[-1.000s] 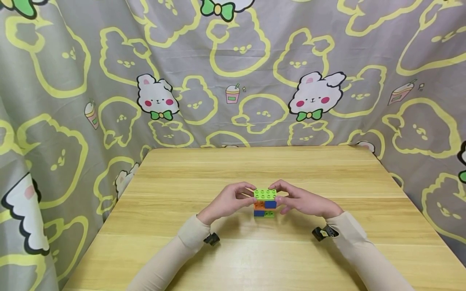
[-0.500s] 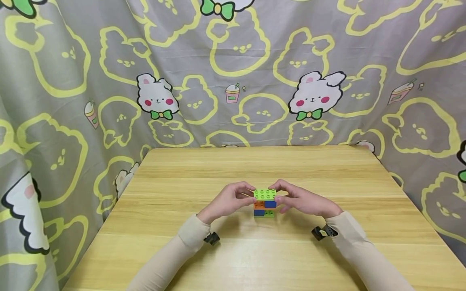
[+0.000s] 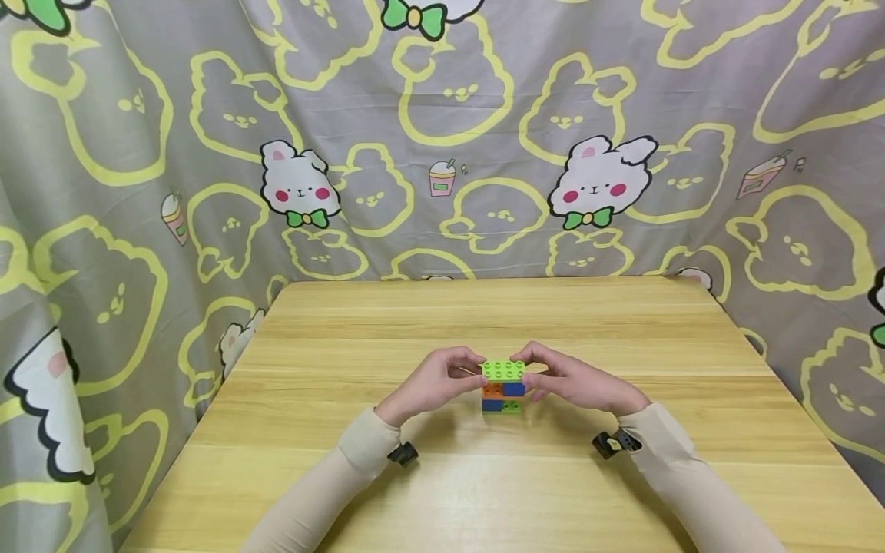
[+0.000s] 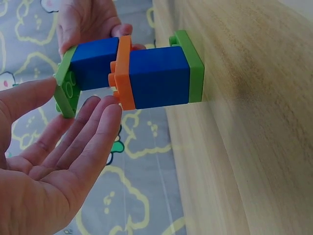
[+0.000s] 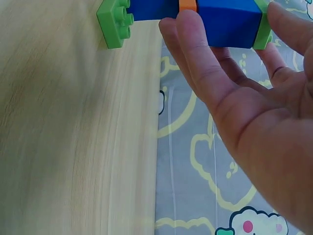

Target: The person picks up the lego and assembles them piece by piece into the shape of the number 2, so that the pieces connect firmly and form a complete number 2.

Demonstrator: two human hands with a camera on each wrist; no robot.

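Note:
A small stack of toy building blocks stands upright on the table. Its top is a flat green studded plate (image 3: 503,371), pinched at its left end between the thumb and index finger of my left hand (image 3: 435,384). At the right end, my right hand (image 3: 577,382) pinches the same plate. Beneath it come a blue brick (image 4: 96,64) on the right, an orange plate (image 4: 124,76), another blue brick (image 4: 159,77) on the left and a green base plate (image 5: 111,24). The other left fingers extend beside the orange plate; right fingertips partly cover it in the right wrist view.
The wooden table (image 3: 442,491) spreads around the stack. A grey curtain (image 3: 442,115) with yellow outlines and cartoon animals hangs behind the table and along its sides. Black wrist devices sit on the left wrist (image 3: 403,454) and right wrist (image 3: 608,444).

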